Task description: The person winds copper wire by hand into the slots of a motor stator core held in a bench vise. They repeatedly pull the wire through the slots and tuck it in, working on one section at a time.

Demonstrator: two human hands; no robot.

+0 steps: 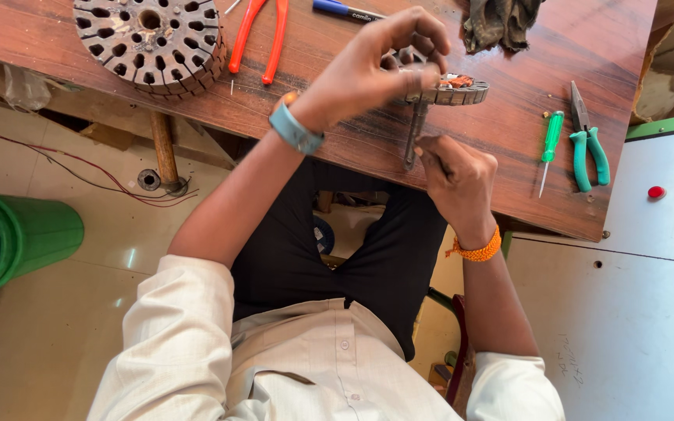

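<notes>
Setting: wooden bench (509,132) seen from above, with pale tiled floor below and a white cabinet (633,296) at the person's right.
Left hand: the left hand (376,66), with a blue band at the wrist, is arched over a small round slotted metal core (455,92); its fingers (423,74) are curled down and pinch the near part of that core.
Right hand: the right hand (458,181), with an orange thread at the wrist, is clenched around the lower end of a thin dark metal tool (415,132) that runs up to the core's underside.
Core position: the small core sits above the bench near its front edge, between the two hands; whether it rests on the wood cannot be told.
Second core: a larger round slotted core (150,39) lies on the bench well to the left.
Tools: red-handled pliers (259,39) and a blue pen (345,11) lie beyond the left hand; a green-handled screwdriver (549,148) and green-handled pliers (587,144) lie just beside each other to the right.
Other: a dark crumpled cloth (501,23) sits at the far edge; a green bucket (17,238) stands on the floor.
</notes>
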